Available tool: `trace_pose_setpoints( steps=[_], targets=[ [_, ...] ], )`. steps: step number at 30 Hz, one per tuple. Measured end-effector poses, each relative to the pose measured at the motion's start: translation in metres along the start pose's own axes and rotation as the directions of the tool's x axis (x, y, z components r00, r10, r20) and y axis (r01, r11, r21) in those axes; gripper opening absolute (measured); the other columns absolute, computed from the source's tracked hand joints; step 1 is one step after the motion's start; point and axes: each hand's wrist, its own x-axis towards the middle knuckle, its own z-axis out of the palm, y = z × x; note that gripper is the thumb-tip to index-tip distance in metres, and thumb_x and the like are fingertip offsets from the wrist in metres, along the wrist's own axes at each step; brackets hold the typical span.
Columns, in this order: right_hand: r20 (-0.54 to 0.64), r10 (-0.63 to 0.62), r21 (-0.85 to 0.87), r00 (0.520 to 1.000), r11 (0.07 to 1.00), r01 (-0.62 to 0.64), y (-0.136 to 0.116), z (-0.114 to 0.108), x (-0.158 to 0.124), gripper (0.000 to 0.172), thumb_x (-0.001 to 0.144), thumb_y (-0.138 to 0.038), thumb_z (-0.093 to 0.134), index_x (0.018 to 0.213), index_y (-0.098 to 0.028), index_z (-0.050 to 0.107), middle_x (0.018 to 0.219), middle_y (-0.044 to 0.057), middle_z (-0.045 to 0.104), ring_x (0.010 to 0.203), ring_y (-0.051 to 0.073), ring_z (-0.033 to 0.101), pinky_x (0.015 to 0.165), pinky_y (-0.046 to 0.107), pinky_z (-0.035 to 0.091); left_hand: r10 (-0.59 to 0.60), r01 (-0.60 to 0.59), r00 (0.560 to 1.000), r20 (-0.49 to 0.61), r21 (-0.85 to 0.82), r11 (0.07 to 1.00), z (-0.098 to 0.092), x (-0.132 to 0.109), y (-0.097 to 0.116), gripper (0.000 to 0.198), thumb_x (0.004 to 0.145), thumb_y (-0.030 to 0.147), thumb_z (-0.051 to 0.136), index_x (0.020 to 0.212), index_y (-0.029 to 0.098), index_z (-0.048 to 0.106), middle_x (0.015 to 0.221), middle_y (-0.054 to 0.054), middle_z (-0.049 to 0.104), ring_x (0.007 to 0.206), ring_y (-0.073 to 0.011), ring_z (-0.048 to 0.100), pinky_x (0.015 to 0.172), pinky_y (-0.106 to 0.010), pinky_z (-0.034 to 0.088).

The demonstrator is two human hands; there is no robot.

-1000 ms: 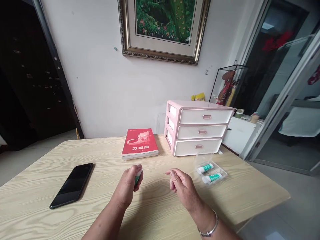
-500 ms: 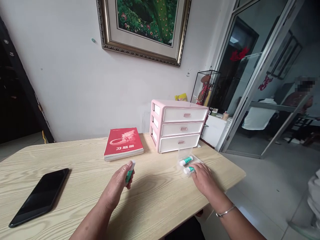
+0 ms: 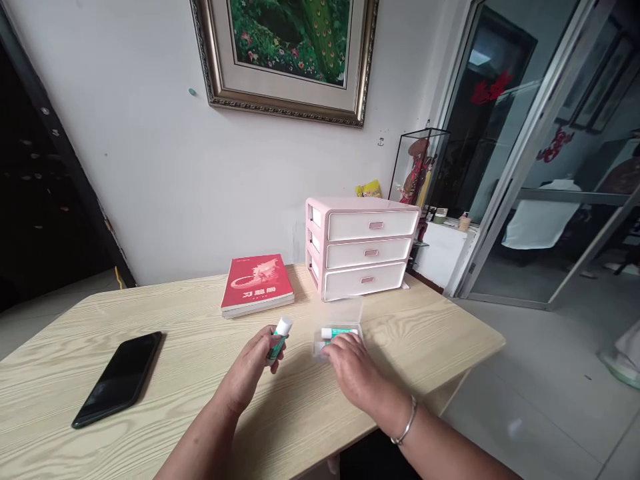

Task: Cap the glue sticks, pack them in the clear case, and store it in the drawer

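My left hand [image 3: 255,367] is closed around a green and white glue stick [image 3: 280,335], held upright over the wooden table [image 3: 200,373]. My right hand [image 3: 350,367] rests on a small clear plastic box [image 3: 345,319] with an open lid; its fingers curl over the box. Another green and white glue stick [image 3: 340,331] lies inside the box, just beyond my fingertips. The two hands are a short gap apart near the table's middle.
A black phone [image 3: 119,378] lies at the left. A red book [image 3: 257,285] and a pink three-drawer organizer [image 3: 365,247] sit at the back by the wall. The table's right edge drops to a tiled floor; a glass door stands beyond.
My right hand reached to the clear box at the right, then drew it leftward toward my left hand. The left hand has kept the glue stick and raised it slightly.
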Motion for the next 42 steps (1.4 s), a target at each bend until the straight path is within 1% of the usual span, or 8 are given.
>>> trace_pose_setpoints(
  steps=[5, 8, 12, 23, 27, 32, 34, 42],
  targets=[
    [0.038, -0.057, 0.160, 0.998, 0.986, 0.050, -0.028, 0.008, 0.008, 0.023, 0.091, -0.006, 0.052, 0.100, -0.020, 0.068, 0.096, 0.006, 0.066, 0.097, 0.022, 0.056, 0.092, 0.039, 0.043, 0.043, -0.043, 0.999, 0.003, 0.030, 0.999, 0.006, -0.008, 0.012, 0.023, 0.091, 0.040, 0.051, 0.090, 0.018, 0.060, 0.078, -0.001, 0.056, 0.069, -0.0153, 0.047, 0.062, -0.027, 0.042],
    [0.039, 0.068, 0.369, 0.997, 0.926, -0.078, -0.029, 0.004, 0.012, 0.025, 0.089, -0.011, 0.058, 0.110, -0.021, 0.067, 0.105, 0.006, 0.068, 0.104, 0.022, 0.059, 0.096, 0.040, 0.045, 0.048, -0.050, 0.998, 0.038, 0.034, 0.998, 0.009, -0.011, 0.018, 0.030, 0.089, 0.046, 0.057, 0.097, 0.018, 0.064, 0.085, -0.003, 0.062, 0.076, -0.0163, 0.054, 0.069, -0.028, 0.045],
    [0.080, 0.267, 0.694, 0.960, 0.677, -0.246, -0.028, -0.012, 0.022, 0.031, 0.096, -0.031, 0.055, 0.125, -0.022, 0.060, 0.117, 0.009, 0.066, 0.104, 0.022, 0.063, 0.090, 0.039, 0.052, 0.021, -0.024, 0.994, 0.103, 0.025, 0.999, 0.022, -0.009, 0.024, 0.036, 0.086, 0.046, 0.065, 0.110, 0.019, 0.067, 0.099, -0.006, 0.071, 0.089, -0.0189, 0.061, 0.081, -0.029, 0.046],
    [0.213, 0.237, 0.947, 0.948, 0.189, -0.260, -0.030, -0.030, 0.039, 0.038, 0.094, -0.043, 0.059, 0.126, -0.024, 0.054, 0.114, 0.006, 0.064, 0.103, 0.020, 0.062, 0.090, 0.038, 0.053, 0.117, -0.157, 0.960, 0.256, 0.146, 0.977, 0.048, 0.004, 0.026, 0.039, 0.094, 0.049, 0.051, 0.111, 0.020, 0.072, 0.089, -0.001, 0.072, 0.083, -0.0177, 0.061, 0.081, -0.028, 0.046],
    [0.184, 0.226, 0.919, 0.957, 0.306, -0.249, -0.020, -0.031, 0.039, 0.028, 0.097, -0.037, 0.054, 0.122, -0.023, 0.054, 0.109, 0.005, 0.065, 0.096, 0.018, 0.063, 0.089, 0.037, 0.052, 0.159, -0.235, 0.957, 0.242, 0.330, 0.914, 0.047, 0.004, 0.020, 0.043, 0.096, 0.049, 0.047, 0.118, 0.020, 0.069, 0.089, -0.002, 0.072, 0.082, -0.0188, 0.062, 0.079, -0.029, 0.047],
    [-0.013, 0.163, 0.467, 0.986, 0.873, -0.138, -0.007, -0.038, 0.044, 0.029, 0.096, -0.017, 0.051, 0.124, -0.025, 0.054, 0.119, 0.006, 0.064, 0.108, 0.021, 0.058, 0.097, 0.040, 0.044, 0.231, -0.165, 0.967, -0.111, 0.423, 0.891, 0.032, 0.011, -0.008, 0.045, 0.093, 0.048, 0.050, 0.124, 0.018, 0.065, 0.113, -0.010, 0.072, 0.108, -0.0250, 0.065, 0.093, -0.035, 0.048],
    [-0.006, 0.086, 0.186, 0.996, 0.979, -0.083, -0.004, -0.038, 0.045, 0.029, 0.094, -0.012, 0.055, 0.120, -0.024, 0.056, 0.114, 0.006, 0.065, 0.107, 0.022, 0.057, 0.097, 0.040, 0.042, 0.266, -0.127, 0.942, -0.207, 0.513, 0.849, 0.023, 0.013, -0.020, 0.040, 0.093, 0.045, 0.050, 0.116, 0.018, 0.069, 0.115, -0.011, 0.072, 0.107, -0.0259, 0.065, 0.092, -0.037, 0.048],
    [0.165, 0.002, -0.213, 0.986, 0.977, 0.033, -0.006, -0.024, 0.047, 0.015, 0.095, -0.012, 0.051, 0.106, -0.020, 0.058, 0.094, 0.007, 0.063, 0.092, 0.022, 0.053, 0.084, 0.034, 0.034, 0.347, -0.273, 0.921, 0.179, 0.930, 0.245, 0.029, 0.005, -0.022, 0.033, 0.086, 0.021, 0.055, 0.115, 0.024, 0.070, 0.122, -0.011, 0.064, 0.106, -0.0300, 0.054, 0.093, -0.046, 0.044]
  ],
)
